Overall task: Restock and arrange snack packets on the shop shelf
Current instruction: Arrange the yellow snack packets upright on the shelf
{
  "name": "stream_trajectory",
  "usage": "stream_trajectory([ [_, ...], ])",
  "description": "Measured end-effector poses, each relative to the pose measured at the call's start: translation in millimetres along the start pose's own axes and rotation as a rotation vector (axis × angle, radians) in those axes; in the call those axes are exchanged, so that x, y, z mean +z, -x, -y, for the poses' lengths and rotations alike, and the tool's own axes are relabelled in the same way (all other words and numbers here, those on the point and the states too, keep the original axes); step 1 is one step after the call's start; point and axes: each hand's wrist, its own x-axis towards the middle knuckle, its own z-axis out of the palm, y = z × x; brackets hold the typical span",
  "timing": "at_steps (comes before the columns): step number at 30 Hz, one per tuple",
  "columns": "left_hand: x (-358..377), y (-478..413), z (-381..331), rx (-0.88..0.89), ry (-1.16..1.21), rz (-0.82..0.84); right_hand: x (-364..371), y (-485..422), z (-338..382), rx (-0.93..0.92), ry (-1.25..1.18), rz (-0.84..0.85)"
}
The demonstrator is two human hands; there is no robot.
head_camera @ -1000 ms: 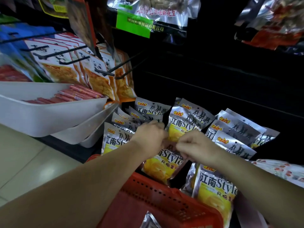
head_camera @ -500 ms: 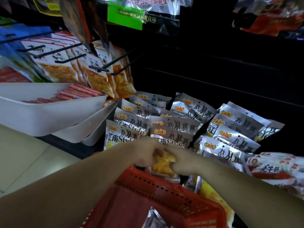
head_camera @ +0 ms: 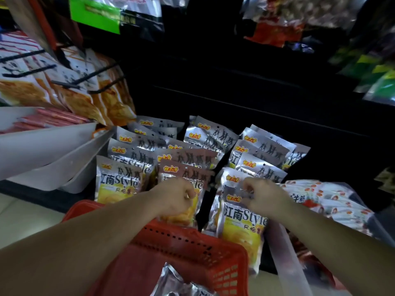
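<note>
Head view: my left hand [head_camera: 175,197] holds the top of the middle silver and yellow snack packet [head_camera: 183,216]. My right hand [head_camera: 265,195] pinches the top of the right silver and yellow snack packet [head_camera: 241,231]. Both packets stand on the dark shop shelf [head_camera: 320,150], just behind the red plastic basket [head_camera: 192,242].

The snack packets [head_camera: 243,223] before me are silver on top, with black dancing silhouettes and a red-and-yellow logo. Lower down they turn yellow under dark lettering. My basket [head_camera: 192,248] is red, its wall pierced by a grid of small holes. The trays [head_camera: 42,146] are plain white, and the sticks [head_camera: 53,118] in them are pinkish red. The label [head_camera: 94,16] is bright green. The pouches [head_camera: 333,199] are white, dotted orange-red.
</note>
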Motion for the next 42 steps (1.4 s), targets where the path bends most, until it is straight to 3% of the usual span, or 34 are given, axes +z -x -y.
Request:
stream_trajectory([
  [3, 17.4, -7.6, -18.6, 0.061, 0.029, 0.048, 10.7, 9.2, -11.3, -0.033, 0.067, 0.097],
  [13, 18.3, -14.3, -39.0, 0.074, 0.166, -0.025, 17.2, 15.9, -18.4, -0.012, 0.204, 0.014],
  [23, 35.6, -19.1, -74.6, 0.168, 0.216, -0.039, 21.5, 3.2, -34.6, 0.010, 0.100, 0.000],
  [27, 42.6, -22.2, -81.6, 0.157, 0.278, -0.034, 11.0, -1.0, -60.3, 0.092, -0.022, 0.006],
  [32, 45.2, -24.1, -76.3, 0.118, 0.328, -0.048, -7.3, 5.3, -62.6, 0.049, -0.007, -0.035],
  [34, 45.0, -23.6, -72.7, 0.080, 0.331, -0.048, -14.1, 8.1, -47.2, 0.011, -0.093, -0.039],
  [37, 37.1, -16.3, -74.8, 0.010, 0.344, -0.035, -30.8, 13.7, -21.7, -0.009, -0.440, 0.151],
  [39, 29.8, -6.1, -79.1, -0.081, 0.461, 0.058, -41.9, 21.7, -7.9, -0.047, -0.568, 0.238],
  [42, 22.9, 12.8, -83.9, -0.136, 0.634, 0.093, -53.9, 38.8, 4.2, -0.074, -0.635, 0.220],
])
